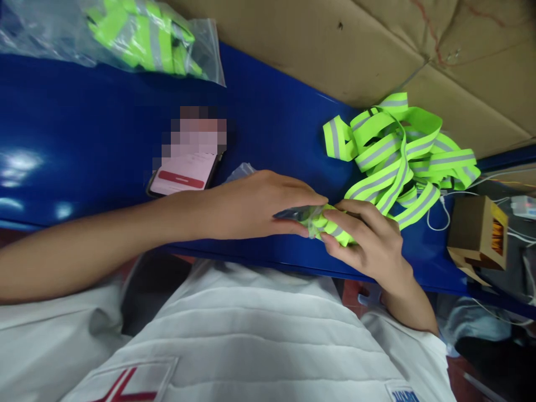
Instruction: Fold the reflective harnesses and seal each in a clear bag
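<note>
My left hand [272, 204] is closed on a clear plastic bag [299, 214], holding it by its mouth. Between the fingers of my right hand [368, 237] is a folded reflective strap [337, 226], neon yellow-green with a grey stripe, whose left end lies inside the bag's mouth. Part of the bag shows behind my left hand; the rest is hidden by it. Just beyond my right hand lies a loose heap of the same straps [402, 151].
A phone [180, 173] with a lit screen lies beyond my left forearm on the blue table [268, 123]. At the back left is a clear bag of packed straps [146, 39]. Cardboard [293, 44] lines the back. An open small box [477, 231] and white cables stand at right.
</note>
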Motion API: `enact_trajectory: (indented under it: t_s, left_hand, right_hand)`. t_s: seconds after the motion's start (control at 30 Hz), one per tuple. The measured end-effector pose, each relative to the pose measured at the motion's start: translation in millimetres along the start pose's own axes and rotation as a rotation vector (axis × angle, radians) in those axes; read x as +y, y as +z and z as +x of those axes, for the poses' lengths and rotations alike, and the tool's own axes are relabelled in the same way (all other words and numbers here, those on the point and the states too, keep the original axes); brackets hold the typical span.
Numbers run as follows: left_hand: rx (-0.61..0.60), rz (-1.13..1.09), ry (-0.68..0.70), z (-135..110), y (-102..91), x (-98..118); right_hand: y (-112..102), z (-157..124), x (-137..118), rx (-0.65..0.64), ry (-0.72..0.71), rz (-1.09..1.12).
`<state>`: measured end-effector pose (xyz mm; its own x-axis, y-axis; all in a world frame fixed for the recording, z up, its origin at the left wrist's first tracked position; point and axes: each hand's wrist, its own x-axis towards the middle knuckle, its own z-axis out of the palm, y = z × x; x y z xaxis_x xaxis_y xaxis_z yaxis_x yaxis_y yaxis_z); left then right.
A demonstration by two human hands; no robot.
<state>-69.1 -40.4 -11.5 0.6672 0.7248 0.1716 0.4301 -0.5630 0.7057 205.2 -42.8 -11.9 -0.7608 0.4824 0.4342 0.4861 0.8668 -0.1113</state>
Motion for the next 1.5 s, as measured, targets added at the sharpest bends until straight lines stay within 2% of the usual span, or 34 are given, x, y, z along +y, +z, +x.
enact_trajectory:
  t_s: [0.1,0.27,0.37,0.53,0.7,0.8,0.9,1.0,1.1,1.33,1.5]
  left_hand:
    - [0.016,-0.002,0.032,-0.6,4.6,-4.5]
    - [0.119,0.004,0.103,-1.3,9.9,-7.3]
    - [0.119,-0.005,0.124,-1.8,11.8,-8.3]
    - [0.123,-0.052,0.077,-2.2,15.6,-5.3]
    - [0.127,-0.064,-0.010,-0.7,13.2,4.0]
    - [0.050,-0.112,-0.079,1.5,7.0,8.1]
    - [-0.062,-0.136,-0.139,2.8,4.1,11.0]
    - [-0.109,-0.099,-0.237,2.4,8.7,13.7]
    - [-0.147,-0.138,-0.274,1.8,14.9,14.1]
    - [-0.072,-0.199,-0.237,5.7,12.9,-1.6]
    - [-0.079,-0.099,-0.187,6.4,12.1,-6.9]
  right_hand:
    - [1.7,0.2,0.6,0.017,0.009,0.011]
    - [3.7,0.3,-0.1,0.039,-0.016,-0.026]
    - [3.9,-0.5,-0.8,0.034,-0.031,-0.065]
    - [3.6,-0.4,-2.0,0.011,-0.042,-0.105]
    - [5.6,3.1,-4.8,-0.007,-0.120,-0.197]
    - [11.4,3.4,-5.9,-0.013,-0.072,-0.074]
    - [17.7,2.3,-7.8,0.019,0.072,0.055]
    - [19.3,2.6,-11.7,0.105,0.177,0.077]
    - [15.2,4.9,-14.4,0.100,0.229,0.139]
    - [8.4,7.2,-3.6,-0.163,0.219,0.365]
    - [10.7,3.3,0.8,-0.118,0.271,0.419]
